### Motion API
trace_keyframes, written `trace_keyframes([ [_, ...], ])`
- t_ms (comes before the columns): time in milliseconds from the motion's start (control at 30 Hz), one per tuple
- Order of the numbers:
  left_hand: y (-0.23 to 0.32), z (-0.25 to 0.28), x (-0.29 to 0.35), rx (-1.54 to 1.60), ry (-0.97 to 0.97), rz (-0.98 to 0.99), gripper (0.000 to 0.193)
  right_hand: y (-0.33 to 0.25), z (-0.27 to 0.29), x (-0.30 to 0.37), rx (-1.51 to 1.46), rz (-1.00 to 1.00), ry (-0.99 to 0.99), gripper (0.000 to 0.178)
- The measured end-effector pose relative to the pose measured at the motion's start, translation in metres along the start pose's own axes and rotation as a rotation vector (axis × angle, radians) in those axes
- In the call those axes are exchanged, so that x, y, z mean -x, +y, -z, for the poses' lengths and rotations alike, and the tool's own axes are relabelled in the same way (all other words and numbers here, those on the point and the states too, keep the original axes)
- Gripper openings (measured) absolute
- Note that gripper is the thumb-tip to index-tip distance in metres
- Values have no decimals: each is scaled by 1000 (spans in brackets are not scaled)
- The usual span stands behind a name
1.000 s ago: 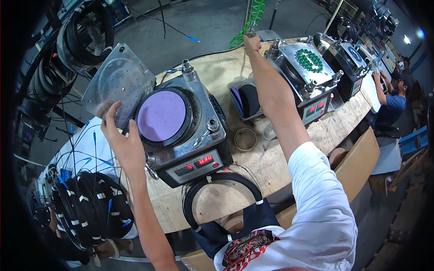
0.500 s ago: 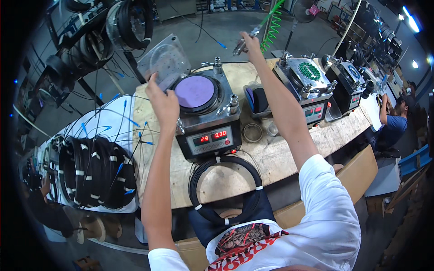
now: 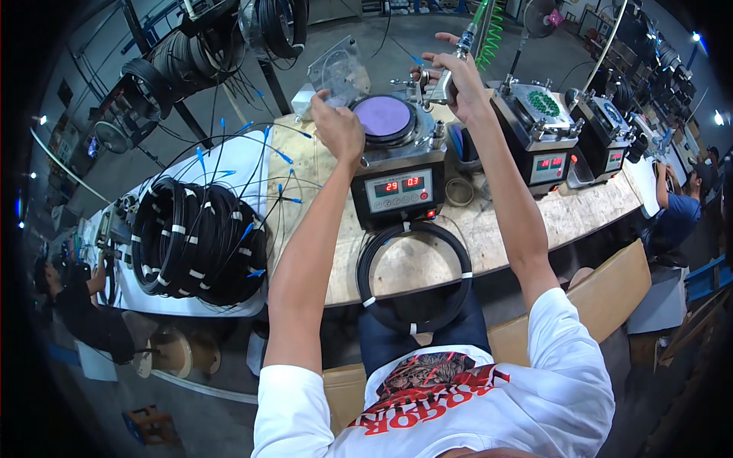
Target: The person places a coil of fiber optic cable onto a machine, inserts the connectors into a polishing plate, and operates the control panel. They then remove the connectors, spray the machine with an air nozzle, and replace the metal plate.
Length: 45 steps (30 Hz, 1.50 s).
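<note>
My left hand (image 3: 337, 131) is closed at the lower left edge of a clear square plate (image 3: 342, 70), which stands tilted up behind a polishing machine (image 3: 397, 187). My right hand (image 3: 464, 85) is wrapped around a metal air blow gun (image 3: 440, 89), held above the machine's back right corner. A green hose (image 3: 489, 46) runs up from the gun. On the machine, a round purple polishing pad (image 3: 382, 115) lies between both hands, with neither touching it. Below the machine, a coil of black cable (image 3: 366, 267) with white ties rests at the bench edge and over my lap.
Many black cable coils (image 3: 183, 244) with blue tips lie on the left. Right of my machine stand a tub of pads (image 3: 462, 145), a round container (image 3: 459, 191) and two more machines (image 3: 538, 137). One person (image 3: 683, 195) works at far right, another (image 3: 88, 309) at far left.
My right hand has brought the blow gun in closer to the machine and the clear plate. The whole view has shifted, so the bench appears further right. My left hand stays at the plate.
</note>
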<state>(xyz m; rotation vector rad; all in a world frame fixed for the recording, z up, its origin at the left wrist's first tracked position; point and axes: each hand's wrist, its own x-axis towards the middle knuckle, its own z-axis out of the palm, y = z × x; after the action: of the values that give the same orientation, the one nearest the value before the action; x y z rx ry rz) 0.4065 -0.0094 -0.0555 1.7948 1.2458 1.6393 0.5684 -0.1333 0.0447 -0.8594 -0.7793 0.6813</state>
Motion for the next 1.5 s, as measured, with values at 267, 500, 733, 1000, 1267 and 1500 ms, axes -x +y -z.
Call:
trace_keyframes([
  [267, 9, 3, 1, -6, 58, 88, 33, 40, -25, 23, 55, 34, 200, 51],
  [500, 12, 6, 4, -27, 87, 128, 30, 68, -44, 29, 110, 125, 271, 38],
  [733, 13, 5, 3, 49, 107, 157, 30, 65, -3, 2, 222, 170, 341, 34],
  [1000, 9, -2, 0, 45, 142, 137, 35, 81, -21, 8, 78, 131, 237, 34],
  [1267, 10, 1, 3, 62, 155, 73, 35, 80, -39, -11, -163, 192, 159, 36],
  [1500, 13, 1, 4, 56, 127, 80, 34, 76, -42, -32, -208, 388, 247, 35],
])
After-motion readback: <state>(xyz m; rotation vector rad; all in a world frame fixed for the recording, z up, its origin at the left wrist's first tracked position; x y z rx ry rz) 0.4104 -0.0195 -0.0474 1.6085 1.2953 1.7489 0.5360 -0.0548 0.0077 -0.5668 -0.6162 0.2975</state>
